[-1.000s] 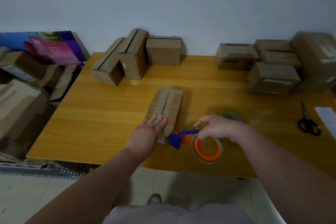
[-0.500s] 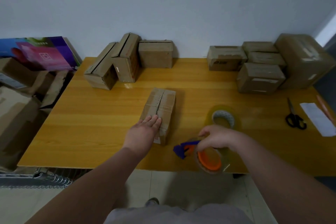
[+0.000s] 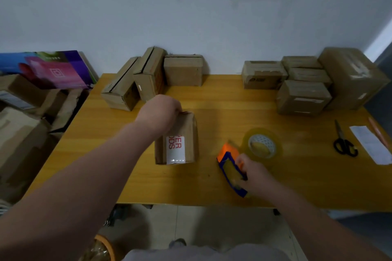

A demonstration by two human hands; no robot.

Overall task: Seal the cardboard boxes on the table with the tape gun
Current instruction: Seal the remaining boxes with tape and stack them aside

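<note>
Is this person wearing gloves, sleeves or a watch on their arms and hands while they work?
No. No sleeve shows on either arm as far as the frame reaches. The left hand and right hand are gloveless, and no watch, ring or wristband can be seen, though the picture is slightly blurred.

Both arms out in front, each hand gripping something.
The left arm stretches forward almost straight. The left hand (image 3: 159, 112) is turned back-up with its fingers curled over the far end of the box (image 3: 187, 131). The right arm comes in from the lower right and is held nearer the body. The right hand (image 3: 253, 174) sits low, its fingers wrapped round the tape gun (image 3: 230, 168).
</note>
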